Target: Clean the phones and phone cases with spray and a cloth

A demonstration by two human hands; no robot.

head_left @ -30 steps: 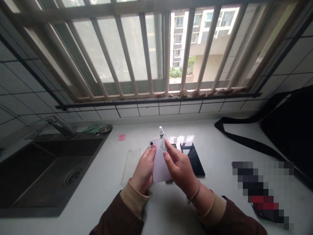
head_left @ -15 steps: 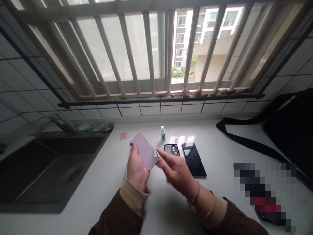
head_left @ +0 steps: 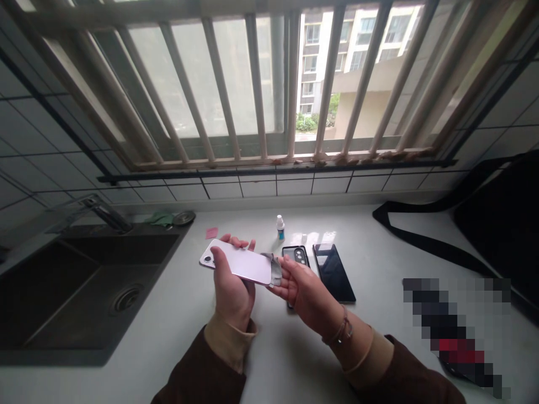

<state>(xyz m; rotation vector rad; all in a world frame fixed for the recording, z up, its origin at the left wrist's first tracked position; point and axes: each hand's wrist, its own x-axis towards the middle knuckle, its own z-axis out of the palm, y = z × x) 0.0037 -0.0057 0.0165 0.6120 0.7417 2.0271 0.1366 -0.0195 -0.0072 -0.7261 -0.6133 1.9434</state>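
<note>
A pale pink phone (head_left: 248,264) is in my left hand (head_left: 231,286), its back with the camera lenses facing up. The thumb lies over the back near the lenses, and the other fingers wrap round the far edge. My right hand (head_left: 305,286) pinches a grey cloth (head_left: 274,270) against the phone's right end. Part of the cloth is hidden by my fingers. Just beyond my right hand lies a black-rimmed phone case (head_left: 296,255), partly covered by that hand. To its right, a dark phone (head_left: 334,272) rests screen up on the counter.
A small white bottle (head_left: 281,228) stands behind the case. A pink slip (head_left: 211,233) lies left of it. The sink (head_left: 105,358) with its tap (head_left: 107,213) fills the left side. A black strap (head_left: 421,241) and bag (head_left: 501,207) occupy the right, near a blurred-out object (head_left: 455,331).
My left hand has tilted the phone flatter and turned it, its camera end swinging left and down. My right hand has rolled palm-up, with the cloth now at the phone's right end.
</note>
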